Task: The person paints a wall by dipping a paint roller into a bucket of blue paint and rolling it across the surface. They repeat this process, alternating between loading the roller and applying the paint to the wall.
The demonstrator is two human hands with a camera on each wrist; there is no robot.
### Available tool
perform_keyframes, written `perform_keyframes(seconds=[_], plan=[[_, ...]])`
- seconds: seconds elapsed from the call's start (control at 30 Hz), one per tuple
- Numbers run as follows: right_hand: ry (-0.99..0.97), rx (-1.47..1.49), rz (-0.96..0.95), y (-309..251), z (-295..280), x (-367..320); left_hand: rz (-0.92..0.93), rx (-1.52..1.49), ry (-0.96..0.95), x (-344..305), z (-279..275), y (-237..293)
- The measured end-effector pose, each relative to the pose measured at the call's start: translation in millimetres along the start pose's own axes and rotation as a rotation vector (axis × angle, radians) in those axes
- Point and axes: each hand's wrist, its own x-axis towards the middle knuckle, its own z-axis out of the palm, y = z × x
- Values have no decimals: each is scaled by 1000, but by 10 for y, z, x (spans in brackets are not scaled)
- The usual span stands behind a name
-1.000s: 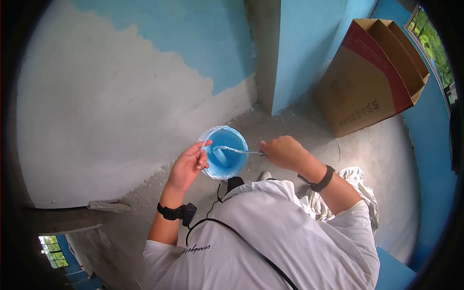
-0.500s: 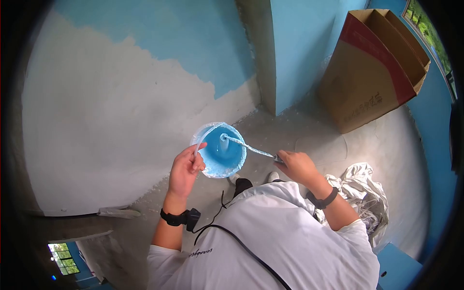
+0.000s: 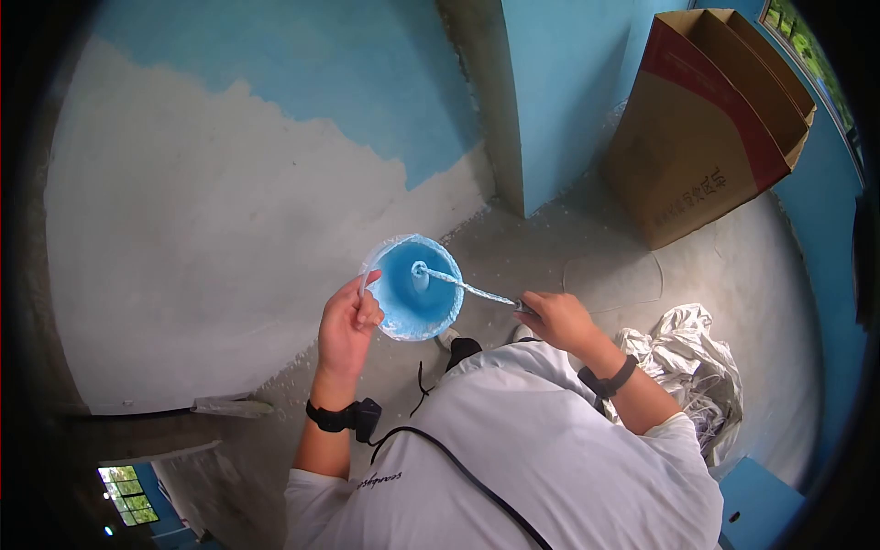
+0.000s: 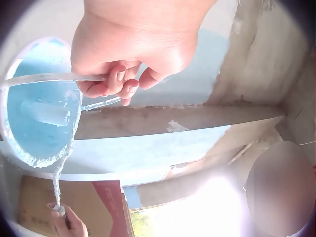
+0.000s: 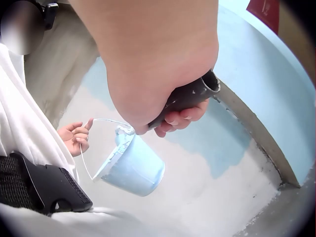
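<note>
A light blue bucket [image 3: 445, 301] is held off the floor by its thin white bail [image 4: 49, 78], which the left hand [image 3: 345, 332] grips with curled fingers beside the rim. It hangs tilted in the right wrist view [image 5: 138, 170]. Inside stands a paint-coated roller [image 3: 421, 280], its end toward the head camera. From it a paint-crusted rod [image 3: 481, 292] runs over the rim to the right hand [image 3: 561, 321]. That hand is wrapped round the black tubular handle [image 5: 186, 98]. The bucket's bottom is hard to make out.
A tall cardboard box [image 3: 687, 147] stands at the upper right, against a blue wall. Crumpled whitish sheeting [image 3: 683, 353] lies on the floor at right, near a blue panel [image 3: 759, 504]. The left wall [image 3: 202, 229] is part blue, part greyish white. A black cable [image 3: 467, 467] crosses the shirt.
The right hand has moved right and down, drawing out the rod. The roller has swung from slanting to nearly upright inside the bucket. Bucket and left hand have shifted slightly left.
</note>
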Motion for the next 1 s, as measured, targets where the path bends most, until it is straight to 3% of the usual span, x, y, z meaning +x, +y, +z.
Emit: perform_keyframes(seconds=[0.33,0.5,0.57,0.7,0.8,0.97,1.0], plan=[[-40,2,24,11,-28,81,-6,25,44,66,-17,-63],[-79,9,34,41,69,109,78,-28,67,51,-65,-29],[-20,-10,-5,68,111,141,23,4,50,19,-109,-27],[-55,68,-57,52,114,238,87,-21,73,-15,-86,40],[-136,-64,-43,27,56,418,53,-10,94,-26,-85,75],[-101,-70,-169,95,-144,521,156,-4,119,-96,74,32],[-142,-48,-121,99,-166,527,173,-4,123,-132,102,39]])
